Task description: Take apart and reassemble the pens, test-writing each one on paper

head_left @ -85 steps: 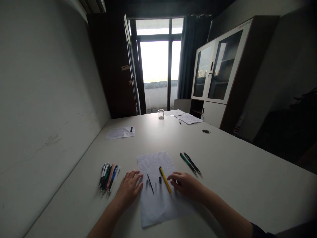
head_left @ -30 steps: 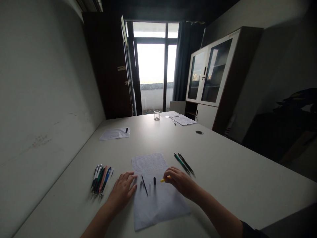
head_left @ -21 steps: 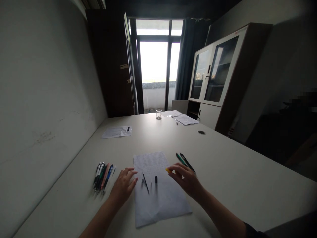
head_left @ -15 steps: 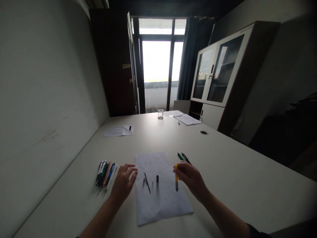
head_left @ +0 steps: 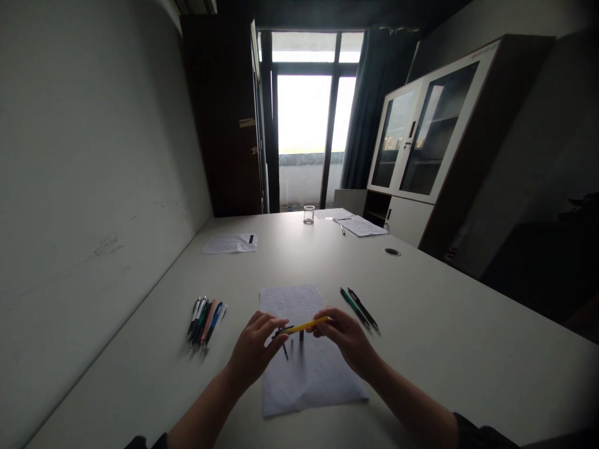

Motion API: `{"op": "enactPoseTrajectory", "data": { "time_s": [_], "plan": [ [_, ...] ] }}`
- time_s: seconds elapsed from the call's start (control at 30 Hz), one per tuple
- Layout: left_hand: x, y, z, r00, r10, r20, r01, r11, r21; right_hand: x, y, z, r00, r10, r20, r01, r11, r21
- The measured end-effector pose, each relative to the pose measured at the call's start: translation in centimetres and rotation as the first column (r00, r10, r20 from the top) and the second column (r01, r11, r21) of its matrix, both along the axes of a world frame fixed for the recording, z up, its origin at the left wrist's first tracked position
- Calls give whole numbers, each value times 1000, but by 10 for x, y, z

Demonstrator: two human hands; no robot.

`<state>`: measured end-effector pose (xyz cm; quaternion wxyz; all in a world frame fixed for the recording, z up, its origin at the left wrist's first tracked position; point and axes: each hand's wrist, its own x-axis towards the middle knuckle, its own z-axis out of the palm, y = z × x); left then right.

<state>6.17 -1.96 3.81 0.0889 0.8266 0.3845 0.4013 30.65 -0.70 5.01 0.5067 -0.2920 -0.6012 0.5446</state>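
Over the sheet of paper (head_left: pixel 318 380), a yellow pen (head_left: pixel 309 325) lies nearly level between my two hands. My right hand (head_left: pixel 349 340) pinches its yellow end. The fingertips of my left hand (head_left: pixel 253 349) close around the dark opposite end, partly hiding it. Below, on the paper, a short dark cap (head_left: pixel 302 336) stands out, and the lower part of a thin dark refill (head_left: pixel 286 353) shows under my left fingers. A tiny pale piece between them is too small to name.
Several pens (head_left: pixel 204 324) lie bunched at the left. A green pen (head_left: pixel 353 304) and a black pen (head_left: pixel 365 308) rest at the right. Farther back are a glass jar (head_left: pixel 309 215), papers (head_left: pixel 362 226), a plastic-sleeved sheet (head_left: pixel 229 244) and a round table grommet (head_left: pixel 392 252).
The yellow pen has gone from upright at the right to nearly level over the paper's middle. My left hand has moved right and closed on its dark end.
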Motion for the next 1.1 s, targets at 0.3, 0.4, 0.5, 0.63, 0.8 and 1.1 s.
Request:
{"op": "enactPoseTrajectory", "data": {
  "time_s": [0.3, 0.4, 0.5, 0.63, 0.8, 1.1],
  "plan": [
    [-1, -2, -7, 996, -52, -68, 49, 998, -46, -29, 1, -3, 981, -35, 193, -10, 974, 226],
    [-3, -2, -9, 999, -3, -37, 1, 997, -72, -23, 9, -9, 925, -159, 345, 19, 926, 377],
    [-5, -2, -9, 1000, 15, -18, -17, 995, -103, -16, 15, -18, 843, -263, 469, 27, 892, 452],
    [-8, -3, -7, 999, 12, -47, -17, 992, -124, -11, 17, -27, 730, -344, 591, -12, 858, 513],
    [-8, -3, -5, 995, 17, -100, -27, 994, -103, -10, 18, -32, 687, -348, 638, -63, 846, 529],
    [-8, -4, -2, 993, 30, -112, -41, 994, -97, -8, 14, -19, 745, -344, 572, 57, 887, 459]
  ]
}}
